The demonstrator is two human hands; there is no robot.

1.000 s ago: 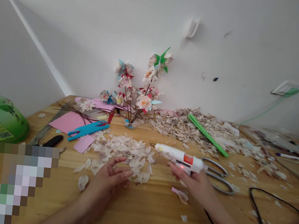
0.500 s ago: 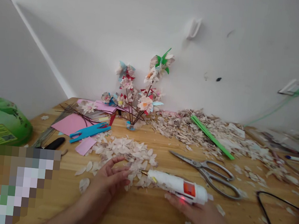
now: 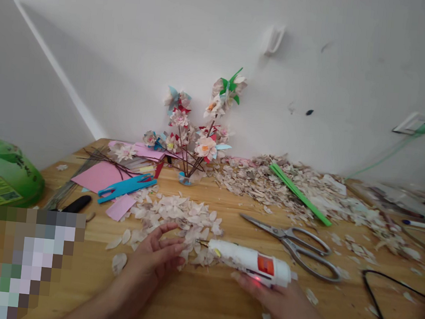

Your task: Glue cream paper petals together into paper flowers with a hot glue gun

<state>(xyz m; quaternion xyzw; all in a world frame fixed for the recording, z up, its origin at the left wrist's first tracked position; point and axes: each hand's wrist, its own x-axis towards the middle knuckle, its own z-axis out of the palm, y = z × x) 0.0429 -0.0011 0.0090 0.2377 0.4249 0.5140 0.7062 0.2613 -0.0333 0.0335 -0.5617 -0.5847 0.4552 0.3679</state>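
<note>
My right hand (image 3: 270, 295) grips a white hot glue gun (image 3: 248, 259) with an orange label and a red light, its nozzle pointing left at a pile of pale paper petals (image 3: 177, 216). My left hand (image 3: 156, 259) lies at the near edge of that pile, palm turned inward, fingers loosely curled and touching petals near the nozzle. Whether a petal is pinched in them is not visible. A single petal (image 3: 118, 262) lies left of that hand.
Steel scissors (image 3: 294, 243) lie right of the glue gun. A small vase of paper flowers (image 3: 196, 128) stands at the wall, with petal scraps (image 3: 278, 183), green strips (image 3: 299, 194), pink paper (image 3: 100, 175) and a blue cutout (image 3: 125, 187) around it. A black cable (image 3: 379, 306) runs at right; a green container (image 3: 1, 171) at left.
My right hand brought the glue gun down and left, from over the scissors to the petal pile beside my left hand. The left hand has barely moved.
</note>
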